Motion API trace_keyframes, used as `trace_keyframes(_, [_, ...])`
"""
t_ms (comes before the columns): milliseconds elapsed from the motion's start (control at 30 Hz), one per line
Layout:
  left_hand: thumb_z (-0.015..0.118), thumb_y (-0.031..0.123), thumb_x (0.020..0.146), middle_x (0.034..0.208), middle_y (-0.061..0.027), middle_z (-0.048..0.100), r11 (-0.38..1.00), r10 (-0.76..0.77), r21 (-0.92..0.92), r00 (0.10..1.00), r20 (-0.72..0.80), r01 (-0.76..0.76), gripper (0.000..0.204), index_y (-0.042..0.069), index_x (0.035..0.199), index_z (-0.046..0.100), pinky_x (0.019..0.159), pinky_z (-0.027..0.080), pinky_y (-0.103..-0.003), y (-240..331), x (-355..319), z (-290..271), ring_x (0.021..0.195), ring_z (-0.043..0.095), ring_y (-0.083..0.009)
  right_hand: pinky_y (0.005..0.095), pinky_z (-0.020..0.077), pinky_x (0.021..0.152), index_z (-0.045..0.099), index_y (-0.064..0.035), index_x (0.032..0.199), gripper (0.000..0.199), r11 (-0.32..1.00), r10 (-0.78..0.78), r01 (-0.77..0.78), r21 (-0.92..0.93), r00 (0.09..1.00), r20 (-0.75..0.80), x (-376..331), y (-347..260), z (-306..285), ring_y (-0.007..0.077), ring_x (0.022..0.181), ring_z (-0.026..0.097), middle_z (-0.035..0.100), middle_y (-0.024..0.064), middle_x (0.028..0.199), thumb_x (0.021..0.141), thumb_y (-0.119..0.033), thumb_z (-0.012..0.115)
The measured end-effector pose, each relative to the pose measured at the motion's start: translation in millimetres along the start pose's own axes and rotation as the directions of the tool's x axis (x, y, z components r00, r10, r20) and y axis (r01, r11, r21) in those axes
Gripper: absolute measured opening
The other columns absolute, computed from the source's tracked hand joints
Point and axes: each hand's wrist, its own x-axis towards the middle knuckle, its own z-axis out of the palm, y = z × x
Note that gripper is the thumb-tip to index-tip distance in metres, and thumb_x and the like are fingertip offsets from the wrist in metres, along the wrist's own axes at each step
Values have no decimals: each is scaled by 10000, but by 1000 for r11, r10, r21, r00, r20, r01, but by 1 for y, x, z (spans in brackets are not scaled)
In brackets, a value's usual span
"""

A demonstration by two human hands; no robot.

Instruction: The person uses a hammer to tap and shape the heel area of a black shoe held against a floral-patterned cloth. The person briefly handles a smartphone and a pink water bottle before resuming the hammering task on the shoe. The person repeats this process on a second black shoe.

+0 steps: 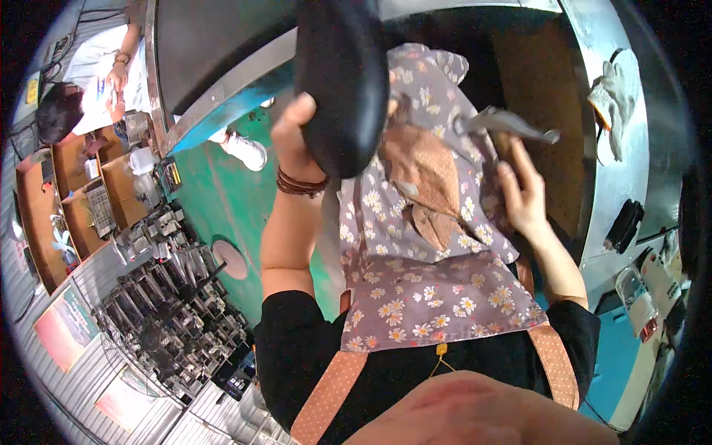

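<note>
In my left hand (293, 144) is a long, smooth black shoe-like piece (345, 89) with a rounded lower end. My thumb presses its left side, and most of the fingers are hidden behind it. My right hand (525, 193) is closed at the right side of my lap, on a tool with a curved grey metal head (508, 122) that looks like a hammer. The handle is hard to make out. Between the hands lies my flowered apron (445, 297), with a pink dotted pocket (423, 167) at its middle.
A metal-edged bench (237, 70) stands ahead. At right, a metal surface (593, 222) bears grey work gloves (614, 100) and a black case (624, 225). Further left are wooden trays (44, 215), a rack of metal parts (170, 304) and another person (104, 74).
</note>
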Motion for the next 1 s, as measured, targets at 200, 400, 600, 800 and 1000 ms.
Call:
trace_keyframes(200, [381,483,996,1326,-235,513,741,-230,-610,959,164,282,648,-54,1357,416,989,504,-444,46,8,18,1182,559,-353,368,436,1001,386,66,1389,509,998,-63,62,2,997,43,-11,-3,10,369,1220,546,536,269,1318,919,-17,564])
trace_keyframes(400, [508,242,975,1439,-242,407,870,-187,-485,970,-158,89,533,-68,1385,367,1109,373,-505,44,4,55,1299,432,-429,347,451,971,331,57,1432,538,989,19,-16,150,1000,-23,-9,-1,18,333,1180,585,570,271,1278,927,15,514])
trace_keyframes(600, [525,265,955,1360,-204,522,968,-211,59,915,-344,245,515,-46,1356,438,1069,400,-481,51,-13,38,1228,537,-334,361,459,961,315,65,1430,538,985,36,-37,170,999,9,-10,1,13,343,1173,588,579,272,1261,932,2,507])
trace_keyframes(800, [462,290,983,1298,-207,565,991,-126,-85,958,-256,108,476,-27,1337,455,950,512,-488,76,22,19,1162,577,-366,352,460,951,316,79,1423,534,973,87,-93,211,996,35,-7,-7,6,337,1152,602,592,272,1240,930,1,507])
trace_keyframes(1000, [441,93,995,1323,-205,527,988,-149,-35,901,-408,147,379,-41,1347,413,938,563,-349,77,34,12,1221,518,-402,350,437,978,308,80,1427,542,958,134,-147,248,988,71,-14,-13,2,324,1181,583,576,268,1265,926,0,496])
